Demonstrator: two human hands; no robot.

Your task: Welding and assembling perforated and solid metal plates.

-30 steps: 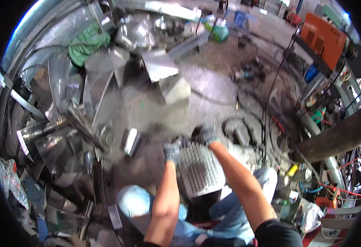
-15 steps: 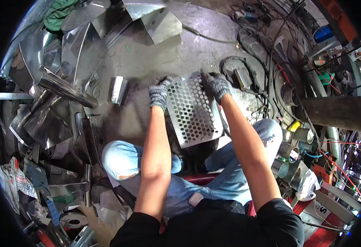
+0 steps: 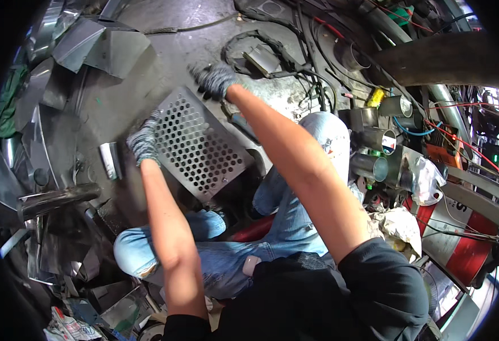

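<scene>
A perforated metal plate [image 3: 201, 149] with rows of round holes stands tilted in front of my crossed legs. My left hand [image 3: 143, 141], in a grey knitted glove, grips its left edge near the upper corner. Just beyond the plate's upper right edge is my gloved right hand [image 3: 212, 80], its fingers apart and slightly blurred, with nothing visible in them. A short shiny metal tube [image 3: 111, 161] lies on the floor left of my left hand.
Bent sheet-metal pieces [image 3: 99, 48] and a metal pipe [image 3: 59, 200] crowd the left side. A looped black cable [image 3: 231, 46] lies ahead, around a small metal block [image 3: 262, 59]. Several pipe offcuts [image 3: 379, 140] are stacked right of my knee, near a clear plastic bag [image 3: 428, 179].
The view has swung right, so the surroundings appear shifted left. The plate appears turned anticlockwise. My right hand has come off its right edge, while my left keeps hold.
</scene>
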